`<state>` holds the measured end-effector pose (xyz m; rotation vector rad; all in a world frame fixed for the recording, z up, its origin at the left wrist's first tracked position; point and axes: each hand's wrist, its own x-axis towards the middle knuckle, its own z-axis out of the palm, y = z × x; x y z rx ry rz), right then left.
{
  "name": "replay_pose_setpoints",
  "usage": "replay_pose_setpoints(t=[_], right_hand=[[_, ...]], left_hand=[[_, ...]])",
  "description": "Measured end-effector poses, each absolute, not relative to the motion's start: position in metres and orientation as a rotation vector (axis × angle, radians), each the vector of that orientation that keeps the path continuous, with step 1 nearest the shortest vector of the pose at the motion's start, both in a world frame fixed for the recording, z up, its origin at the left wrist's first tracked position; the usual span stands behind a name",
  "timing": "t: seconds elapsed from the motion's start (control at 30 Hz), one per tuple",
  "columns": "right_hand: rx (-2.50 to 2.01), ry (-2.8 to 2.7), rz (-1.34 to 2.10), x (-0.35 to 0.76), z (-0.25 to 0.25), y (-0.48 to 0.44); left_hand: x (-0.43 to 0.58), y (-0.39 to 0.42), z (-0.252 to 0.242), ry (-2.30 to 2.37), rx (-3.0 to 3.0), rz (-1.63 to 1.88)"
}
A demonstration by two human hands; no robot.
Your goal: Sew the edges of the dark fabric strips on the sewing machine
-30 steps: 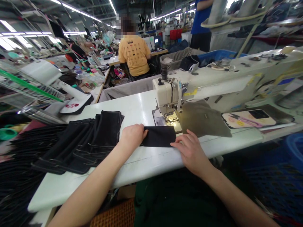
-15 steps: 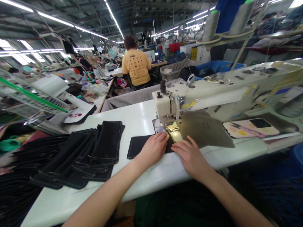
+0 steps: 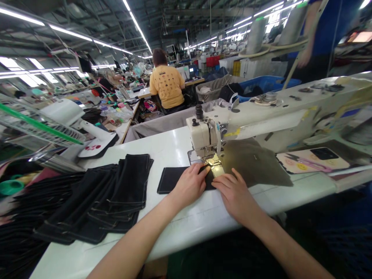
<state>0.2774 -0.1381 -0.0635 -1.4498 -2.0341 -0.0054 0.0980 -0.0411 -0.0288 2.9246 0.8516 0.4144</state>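
Observation:
A flat black fabric piece [image 3: 171, 179] with a stitched edge lies under the head of a sewing machine [image 3: 203, 133]. My left hand [image 3: 192, 182] is closed on this piece, its fingertips close to the presser foot and the brass-coloured guide [image 3: 216, 167]. To the right of the guide, my right hand [image 3: 234, 193] pinches the piece's near right edge, with one finger lifted. Part of the fabric is hidden under both hands. At left, several similar stitched black pieces [image 3: 130, 182] lie overlapped on the white table [image 3: 171, 228].
A phone [image 3: 305, 161] with pink-handled snips [image 3: 312, 164] on it lies at right. A white lamp-like device [image 3: 95, 135] and a wire rack [image 3: 37, 120] stand at left. Thread cones [image 3: 257, 37] rise behind the machine. A person in a yellow shirt [image 3: 167, 85] sits ahead.
My left hand's fingertips have shifted slightly at the guide; the right hand stays nearly in place. The view has tilted a little. A person in blue has come further into view at upper right.

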Motion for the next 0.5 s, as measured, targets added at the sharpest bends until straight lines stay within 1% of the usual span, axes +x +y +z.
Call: replay_pose_setpoints(t=[0.5], right_hand=[[-1.444,-2.050,0.013,0.2797,-0.0618,-0.1321]], left_hand=[[0.1005,-0.0409,-0.0286,0.902,2.976,0.358]])
